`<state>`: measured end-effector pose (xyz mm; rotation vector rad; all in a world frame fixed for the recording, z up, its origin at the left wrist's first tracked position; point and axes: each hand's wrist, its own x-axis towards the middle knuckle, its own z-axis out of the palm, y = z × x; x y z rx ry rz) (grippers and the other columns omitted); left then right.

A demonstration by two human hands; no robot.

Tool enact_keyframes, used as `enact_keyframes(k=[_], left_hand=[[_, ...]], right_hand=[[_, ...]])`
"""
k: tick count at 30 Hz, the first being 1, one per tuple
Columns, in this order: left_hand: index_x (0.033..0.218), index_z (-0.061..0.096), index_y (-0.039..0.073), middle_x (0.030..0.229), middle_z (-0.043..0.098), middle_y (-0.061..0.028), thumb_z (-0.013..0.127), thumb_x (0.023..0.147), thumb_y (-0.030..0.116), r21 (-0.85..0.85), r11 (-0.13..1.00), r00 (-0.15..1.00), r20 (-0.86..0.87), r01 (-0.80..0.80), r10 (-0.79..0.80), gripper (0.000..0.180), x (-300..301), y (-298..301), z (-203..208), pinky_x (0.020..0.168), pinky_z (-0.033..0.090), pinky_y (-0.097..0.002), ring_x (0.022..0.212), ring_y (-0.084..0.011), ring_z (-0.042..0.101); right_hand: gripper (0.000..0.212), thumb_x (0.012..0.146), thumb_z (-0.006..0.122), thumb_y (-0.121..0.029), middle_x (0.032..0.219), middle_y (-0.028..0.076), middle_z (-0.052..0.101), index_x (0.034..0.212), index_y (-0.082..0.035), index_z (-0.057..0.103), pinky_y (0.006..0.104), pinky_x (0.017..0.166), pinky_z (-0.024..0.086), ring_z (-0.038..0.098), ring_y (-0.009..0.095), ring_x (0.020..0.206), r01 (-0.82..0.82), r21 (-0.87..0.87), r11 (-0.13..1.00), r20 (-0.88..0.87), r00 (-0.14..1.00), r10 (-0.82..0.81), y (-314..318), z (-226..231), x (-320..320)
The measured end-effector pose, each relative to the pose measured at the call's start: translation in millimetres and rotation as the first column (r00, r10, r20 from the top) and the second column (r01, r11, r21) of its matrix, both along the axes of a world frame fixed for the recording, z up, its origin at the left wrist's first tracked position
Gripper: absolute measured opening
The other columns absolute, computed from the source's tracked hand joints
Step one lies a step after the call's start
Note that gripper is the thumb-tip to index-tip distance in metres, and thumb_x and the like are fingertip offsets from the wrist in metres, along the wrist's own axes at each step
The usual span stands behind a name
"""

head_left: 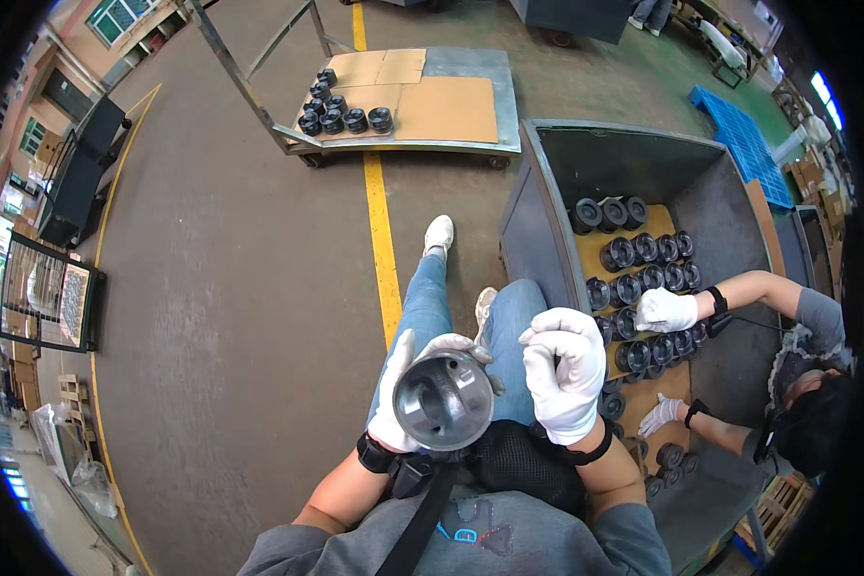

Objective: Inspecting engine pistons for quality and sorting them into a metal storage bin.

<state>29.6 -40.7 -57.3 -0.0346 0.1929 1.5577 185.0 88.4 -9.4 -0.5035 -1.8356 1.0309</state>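
Observation:
In front of my lap, my left hand (pixel 395 396), in a white glove, is wrapped round a shiny grey metal piston (pixel 444 401). Its hollow inside faces up toward me. To the right of it, apart from the piston, my right hand (pixel 564 372) is raised with its gloved fingers curled and pinched together. Whatever those fingers may hold is too small or hidden to make out. Beside my right hand stands a deep grey metal bin (pixel 547 206). Rows of dark pistons (pixel 628 287) rest in it on brown cardboard sheets.
A co-worker's gloved hands (pixel 666 310) reach into the bin from the right. Ahead stands a flat metal trolley (pixel 466 62) with cardboard and several pistons (pixel 331 121). A blue plastic pallet (pixel 742 144) lies beyond the bin. A yellow line (pixel 379 221) runs along the floor.

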Motion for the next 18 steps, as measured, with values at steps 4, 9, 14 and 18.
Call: enact_keyframes(k=[4,9,14,18], left_hand=[[0.126,0.058,0.002,0.126,0.061,-0.0185,0.035,0.105,0.055,-0.058,0.998,1.0,-0.02,-0.023,0.022,0.061,-6.2,-2.0,-1.0,0.101,0.051,-0.0454,0.115,-0.0314,0.063],[0.126,0.059,0.006,0.12,0.064,-0.0058,0.055,0.104,0.035,-0.173,0.913,0.769,-0.608,-0.37,0.197,0.036,10.5,3.9,16.7,0.099,0.048,-0.0319,0.112,-0.0159,0.06],[0.126,0.057,0.008,0.121,0.063,-0.0054,0.052,0.107,0.025,-0.219,0.88,0.718,-0.673,-0.421,0.176,0.027,11.3,11.8,25.4,0.102,0.046,-0.031,0.114,-0.0147,0.058],[0.117,0.062,0.007,0.117,0.065,-0.0065,0.053,0.104,0.032,-0.204,0.879,0.766,-0.597,-0.431,0.238,0.03,3.4,19.1,43.5,0.101,0.047,-0.033,0.111,-0.0178,0.06]], right_hand=[[0.041,0.082,0.076,-0.033,0.121,0.02,0.06,0.113,-0.007,0.067,0.0441,0.09,0.052,0.063,0.037,0.105,-0.116,0.313,0.943,0.196,0.979,0.056,10.3,16.4,-2.2],[0.054,0.071,0.082,-0.044,0.127,0.017,0.06,0.103,-0.002,0.067,0.0539,0.101,0.042,0.057,0.039,0.118,-0.302,0.385,0.872,0.454,0.884,0.106,-19.4,26.9,-25.8],[0.04,0.072,0.08,-0.024,0.131,0.018,0.058,0.096,0.003,0.065,0.0541,0.1,0.044,0.057,0.04,0.119,-0.22,0.336,0.916,0.339,0.936,0.1,-23.2,11.4,-34.6],[0.031,0.069,0.082,-0.021,0.129,0.018,0.058,0.089,-0.001,0.067,0.0528,0.098,0.045,0.058,0.042,0.116,-0.309,0.315,0.897,0.195,0.946,0.258,-15.8,20.5,-27.1]])
